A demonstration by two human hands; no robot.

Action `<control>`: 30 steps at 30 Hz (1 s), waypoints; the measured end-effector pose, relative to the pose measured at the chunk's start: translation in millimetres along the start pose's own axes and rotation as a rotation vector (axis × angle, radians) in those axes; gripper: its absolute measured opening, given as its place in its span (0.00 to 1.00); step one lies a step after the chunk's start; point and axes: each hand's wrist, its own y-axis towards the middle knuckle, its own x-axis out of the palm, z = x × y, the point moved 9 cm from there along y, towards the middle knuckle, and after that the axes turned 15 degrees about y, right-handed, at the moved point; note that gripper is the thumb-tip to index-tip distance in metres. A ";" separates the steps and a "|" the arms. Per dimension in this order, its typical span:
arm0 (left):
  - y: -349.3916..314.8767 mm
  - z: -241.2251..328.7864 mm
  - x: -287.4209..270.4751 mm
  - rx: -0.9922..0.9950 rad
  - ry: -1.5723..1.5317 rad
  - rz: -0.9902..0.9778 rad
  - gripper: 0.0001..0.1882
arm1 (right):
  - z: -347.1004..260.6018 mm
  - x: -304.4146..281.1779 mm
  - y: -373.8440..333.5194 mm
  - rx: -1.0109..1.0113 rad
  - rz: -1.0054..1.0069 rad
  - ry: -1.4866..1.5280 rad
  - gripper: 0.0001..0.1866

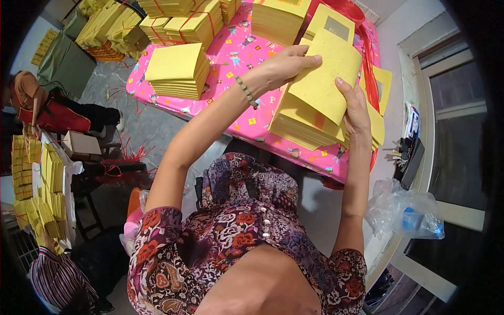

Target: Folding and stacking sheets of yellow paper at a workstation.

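Observation:
Between my two hands is a folded bundle of rough yellow paper (325,79), tilted above a tall stack of yellow paper (299,128) at the table's near right. My left hand (289,65) grips its left edge with the thumb on top; a green bead bracelet circles that wrist. My right hand (357,107) holds the right edge, thumb on the face and fingers at the side, partly hidden. Just behind the bundle lies yellow paper with a grey patch (337,29). Red strands (370,79) hang to the right of my right hand.
The table has a pink patterned cover (236,63). On it stand a folded yellow stack (176,71), red-tied bundles (194,23) and another tall stack (278,21). Two people work at the left beside a table of yellow bundles (52,173). Plastic bags (404,210) sit by the window.

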 end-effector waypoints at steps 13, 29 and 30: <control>-11.6 4.3 7.2 0.106 -0.017 0.068 0.19 | 3.5 -2.1 -7.3 -0.038 -0.044 -0.079 0.23; -49.6 20.5 13.9 0.405 0.041 0.271 0.20 | -16.3 15.2 -33.4 -0.324 -0.006 -0.219 0.19; -51.2 19.9 14.8 0.384 0.049 0.246 0.21 | -15.8 16.6 -34.3 -0.326 -0.005 -0.218 0.19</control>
